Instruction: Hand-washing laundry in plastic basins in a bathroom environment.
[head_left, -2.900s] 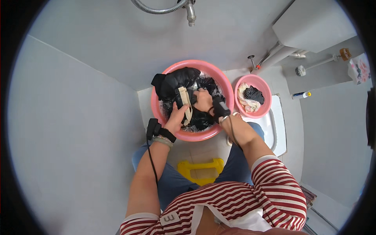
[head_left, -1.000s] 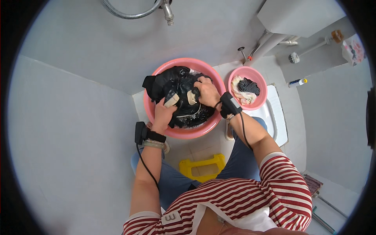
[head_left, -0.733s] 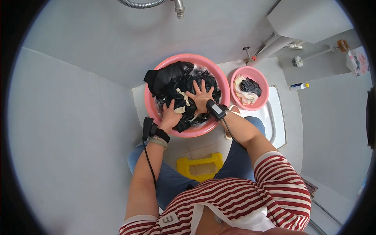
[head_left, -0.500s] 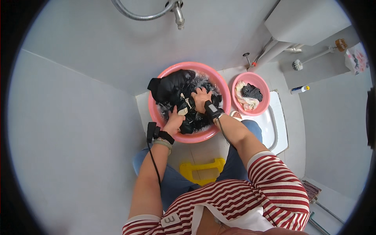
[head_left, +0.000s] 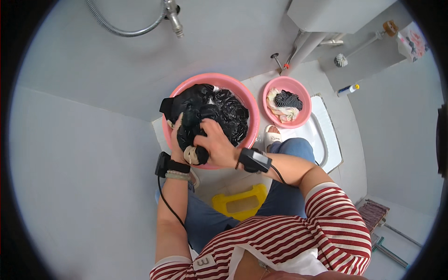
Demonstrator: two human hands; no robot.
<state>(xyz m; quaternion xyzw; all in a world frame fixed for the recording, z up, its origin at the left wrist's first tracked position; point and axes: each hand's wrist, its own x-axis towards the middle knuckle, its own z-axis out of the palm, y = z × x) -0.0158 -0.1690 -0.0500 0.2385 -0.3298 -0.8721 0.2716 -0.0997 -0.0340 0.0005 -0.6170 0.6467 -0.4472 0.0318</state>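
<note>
A large pink basin holds wet black clothes in water. Near its front left rim, both hands have a bunched black garment with a beige patch hanging at its near end. My left hand clasps the bunch from its left side, thumb up along the cloth. From the right, my right hand curls its fingers into the same garment. The fingertips of both hands are partly hidden by the cloth. Each wrist wears a black strap with a small box and a cable.
A smaller pink basin with white and dark striped clothes stands to the right, by a white squat toilet. A yellow stool is between my legs. On the wall are a tap and hose. A white bottle lies far right.
Both hands have drawn together and gathered the black garment up toward the near left rim. My right hand has moved left and nearer. The whole view has shifted slightly.
</note>
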